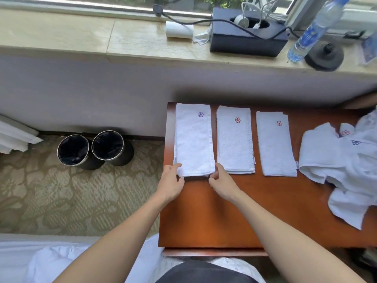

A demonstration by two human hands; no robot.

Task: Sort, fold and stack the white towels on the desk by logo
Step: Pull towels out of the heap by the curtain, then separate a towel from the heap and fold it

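Three folded white towels lie side by side on the wooden desk (204, 217). The leftmost towel (193, 139) bears a purple flower logo. The middle towel (234, 139) and the right towel (275, 146) each bear a red flower logo. My left hand (171, 180) pinches the near left corner of the purple-logo towel. My right hand (221, 180) pinches its near right corner. A heap of unfolded towels (342, 166) lies at the desk's right end, with one red and one purple logo showing.
Two black waste bins (91, 150) stand on the carpet left of the desk. On the windowsill behind are a black box (246, 41) with cables, a paper roll (179, 30), a water bottle (314, 31) and a black round base (324, 56). White bedding lies at the lower left.
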